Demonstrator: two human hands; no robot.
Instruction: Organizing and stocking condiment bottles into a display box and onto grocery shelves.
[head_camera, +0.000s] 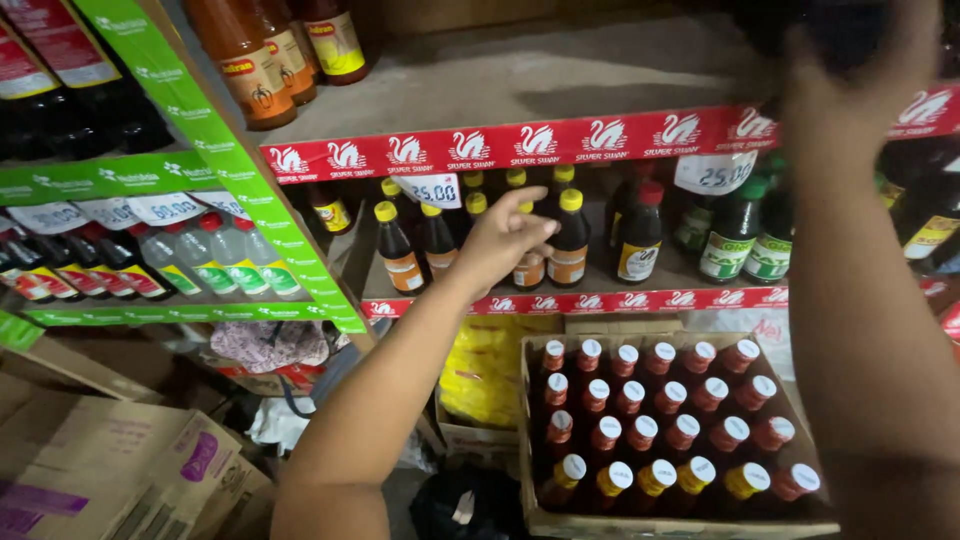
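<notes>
Left hand (505, 235), fingers loosely curled, touches a small yellow-capped bottle (530, 262) at the shelf's (520, 145) front edge; right hand's (850, 90) grip cannot be told. The cardboard box (540, 520) below holds capped sauce bottles (650, 420).

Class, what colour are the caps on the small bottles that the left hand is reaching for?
Yellow caps on the small bottles by the left hand; head view.

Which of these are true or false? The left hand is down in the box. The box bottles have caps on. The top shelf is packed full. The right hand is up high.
1. False: the left hand reaches the yellow-capped bottles on the middle shelf.
2. True: the bottles in the cardboard box are all capped.
3. False: the top shelf is mostly bare.
4. True: the right hand is raised by the top shelf.
</notes>
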